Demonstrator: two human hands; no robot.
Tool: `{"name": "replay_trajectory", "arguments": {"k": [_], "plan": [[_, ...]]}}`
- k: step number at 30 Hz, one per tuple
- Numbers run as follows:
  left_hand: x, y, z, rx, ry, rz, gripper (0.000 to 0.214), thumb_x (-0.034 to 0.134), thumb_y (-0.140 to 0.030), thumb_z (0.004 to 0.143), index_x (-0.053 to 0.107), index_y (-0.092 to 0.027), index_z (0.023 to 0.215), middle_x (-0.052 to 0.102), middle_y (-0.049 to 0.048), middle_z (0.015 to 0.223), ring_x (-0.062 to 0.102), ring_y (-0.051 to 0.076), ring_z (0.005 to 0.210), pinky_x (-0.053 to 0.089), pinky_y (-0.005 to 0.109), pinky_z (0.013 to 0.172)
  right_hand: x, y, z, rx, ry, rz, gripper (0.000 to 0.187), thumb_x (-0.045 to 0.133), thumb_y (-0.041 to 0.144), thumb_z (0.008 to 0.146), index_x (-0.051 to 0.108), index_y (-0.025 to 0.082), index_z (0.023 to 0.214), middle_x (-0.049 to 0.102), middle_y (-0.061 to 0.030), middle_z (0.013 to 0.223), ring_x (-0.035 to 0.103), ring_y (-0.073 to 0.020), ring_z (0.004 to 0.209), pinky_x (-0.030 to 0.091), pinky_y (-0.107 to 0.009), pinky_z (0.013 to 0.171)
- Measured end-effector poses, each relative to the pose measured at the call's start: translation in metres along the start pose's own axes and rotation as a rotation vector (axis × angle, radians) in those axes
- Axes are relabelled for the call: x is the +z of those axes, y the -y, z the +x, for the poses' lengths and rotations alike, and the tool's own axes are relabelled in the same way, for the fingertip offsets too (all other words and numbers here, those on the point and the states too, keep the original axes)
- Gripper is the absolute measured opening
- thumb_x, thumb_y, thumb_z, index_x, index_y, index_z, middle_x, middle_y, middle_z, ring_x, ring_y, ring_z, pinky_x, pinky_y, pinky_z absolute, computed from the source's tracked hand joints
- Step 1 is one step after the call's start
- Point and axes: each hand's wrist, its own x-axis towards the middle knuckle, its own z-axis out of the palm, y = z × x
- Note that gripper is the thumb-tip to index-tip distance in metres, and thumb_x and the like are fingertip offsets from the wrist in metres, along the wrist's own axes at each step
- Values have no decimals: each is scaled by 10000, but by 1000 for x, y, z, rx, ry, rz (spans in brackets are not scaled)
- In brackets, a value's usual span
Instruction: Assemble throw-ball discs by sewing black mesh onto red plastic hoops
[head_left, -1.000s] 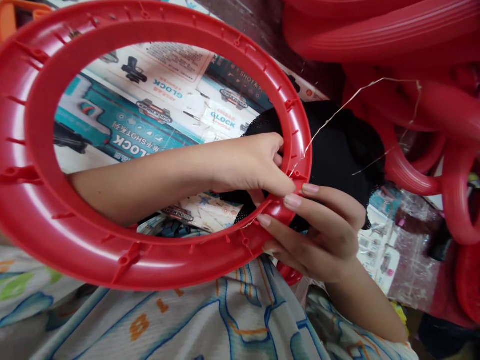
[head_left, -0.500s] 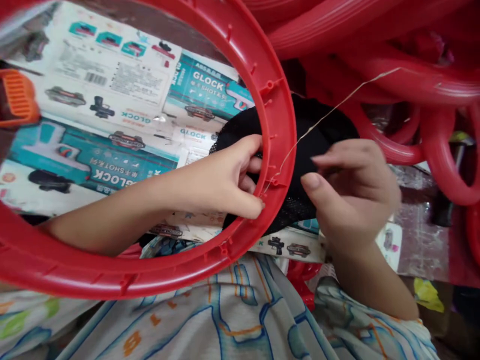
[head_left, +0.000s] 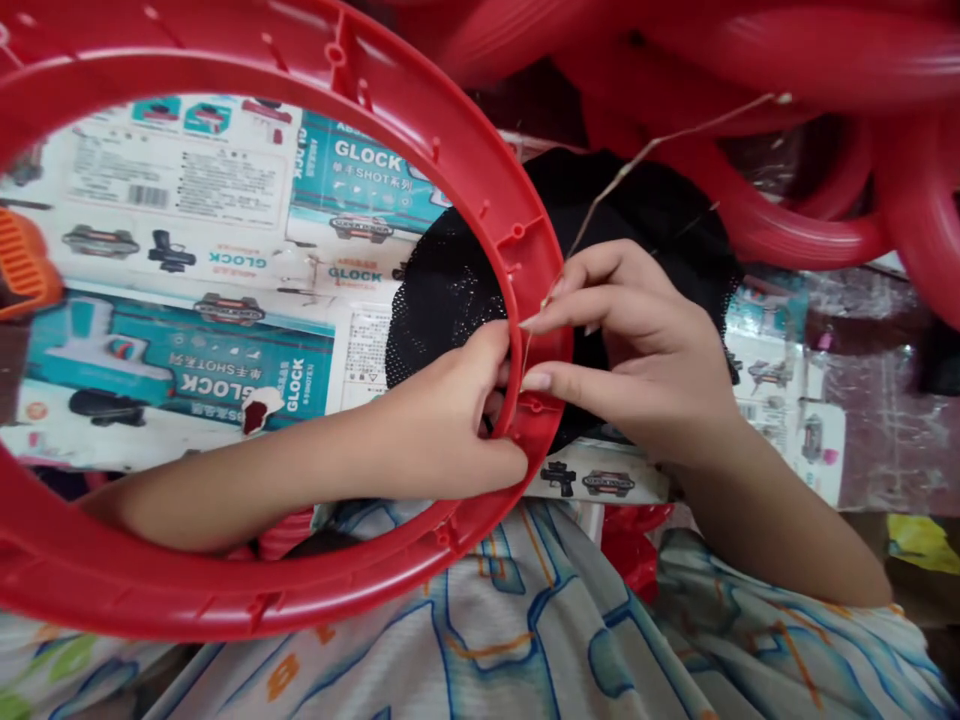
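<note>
A large red plastic ring (head_left: 442, 120) with ribs and screw bosses along its channel is tilted before me. My left hand (head_left: 457, 420) reaches through it and is closed around its right-hand rim, the thumb on the near face and the other fingers partly hidden. My right hand (head_left: 645, 350) is at the same stretch of rim, its fingertips on a thin tan string (head_left: 622, 175). Thumb and index tips there are slightly apart, with the string running past them into the channel. Behind the rim lies a black mesh cloth (head_left: 442, 290).
Flattened printed cardboard (head_left: 247, 260) covers the work surface under the ring. Several red curved tubes (head_left: 795, 225) are piled at the upper right. An orange slotted part (head_left: 26, 265) sits at the left edge, and a yellow scrap (head_left: 922, 543) lies at the lower right.
My right hand has moved left from over the black mesh to the rim and its fingers have come onto the string. The ring has tilted and shifted slightly; my left hand keeps its hold.
</note>
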Motion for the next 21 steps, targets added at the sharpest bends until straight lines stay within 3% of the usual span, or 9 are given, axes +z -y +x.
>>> {"name": "replay_trajectory", "arguments": {"k": [4,6,13,17,21], "plan": [[1,3,0,4,-116,287,427,634,-189,696,428,-193,1070,569,23,929,573,154,744,440,253,577,-2,4,0,26,79,-97,146,749,400,795,731,282,878,583,-47,1106,586,-233,1074,530,-428,953],[2,5,1,37,-130,309,402,611,-177,696,424,-198,1051,560,20,944,570,153,774,435,252,600,-1,5,0,44,81,-118,124,738,389,805,730,265,812,576,-57,1131,580,-238,1088,529,-429,957],[7,6,2,-1,-98,179,428,593,-157,692,386,-220,1062,525,-7,861,559,136,693,408,221,519,3,4,-2,112,-10,-33,65,764,268,784,725,234,745,559,-51,1048,594,-195,1033,539,-355,926],[6,5,2,-28,-35,126,466,612,-148,691,389,-229,1092,508,-33,799,537,122,617,403,215,476,-3,2,1,97,60,-62,118,775,312,777,714,229,719,561,-51,1027,595,-181,995,556,-313,844],[1,1,0,-64,116,-110,489,645,-99,707,398,-230,1107,554,-30,884,599,123,729,512,225,593,-9,1,4,93,150,-64,127,802,328,745,713,243,714,572,-40,1031,605,-174,959,570,-299,797]]}}
